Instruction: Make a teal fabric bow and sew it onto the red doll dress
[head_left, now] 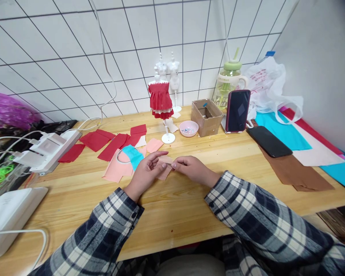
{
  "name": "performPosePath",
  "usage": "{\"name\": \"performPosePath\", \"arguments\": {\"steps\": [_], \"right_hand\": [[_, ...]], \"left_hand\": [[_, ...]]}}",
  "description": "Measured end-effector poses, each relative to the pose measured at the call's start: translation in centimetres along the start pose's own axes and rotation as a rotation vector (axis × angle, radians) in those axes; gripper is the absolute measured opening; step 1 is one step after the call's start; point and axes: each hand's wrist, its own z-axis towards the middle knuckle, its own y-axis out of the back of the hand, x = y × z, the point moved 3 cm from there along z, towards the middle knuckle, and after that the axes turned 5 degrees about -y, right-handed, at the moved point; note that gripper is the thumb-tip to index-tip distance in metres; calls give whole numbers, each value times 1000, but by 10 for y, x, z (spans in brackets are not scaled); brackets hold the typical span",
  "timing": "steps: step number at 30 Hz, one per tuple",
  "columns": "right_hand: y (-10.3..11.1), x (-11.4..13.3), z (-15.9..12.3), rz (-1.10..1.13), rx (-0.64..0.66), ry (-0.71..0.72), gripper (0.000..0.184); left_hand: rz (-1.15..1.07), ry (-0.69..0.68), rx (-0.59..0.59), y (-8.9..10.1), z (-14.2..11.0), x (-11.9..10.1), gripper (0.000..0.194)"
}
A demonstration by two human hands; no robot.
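A small pinkish-tan piece of thin paper or cloth (164, 173) is stretched between my hands above the table. My left hand (148, 170) pinches its left end under the thumb, with the index finger reaching out over it. At the other end, the closed thumb and fingers of my right hand (189, 167) grip its edge. Just left of my hands lie peach pieces (115, 170), a turquoise piece (133, 154) and a metal ring (123, 156). Behind them stands a small white mannequin (168, 138) in a pleated red dress (161, 96).
Red pieces (112, 147) lie further left, near a power strip (57, 147) with cables. A pink bowl of beads (189, 129), a cardboard box (208, 119), an upright phone (238, 111) and a green-lidded jug (228, 82) stand at the back. Another phone (268, 142) lies right on brown sheets (296, 172).
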Motion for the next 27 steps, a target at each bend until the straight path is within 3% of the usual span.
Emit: {"name": "performPosePath", "arguments": {"steps": [5, 9, 16, 21, 27], "right_hand": [[0, -1, 0, -6, 15, 18, 39], [1, 3, -1, 10, 41, 12, 41], [-1, 2, -4, 287, -19, -110, 19], [-3, 5, -5, 388, 36, -112, 13], [-1, 4, -4, 416, 19, -69, 15]], "left_hand": [[147, -22, 23, 2, 1, 1, 34], [173, -9, 42, 2, 1, 3, 36], [182, -25, 0, 3, 3, 8, 34], [167, -22, 33, 1, 3, 7, 33], [-37, 11, 25, 1, 0, 2, 54]]}}
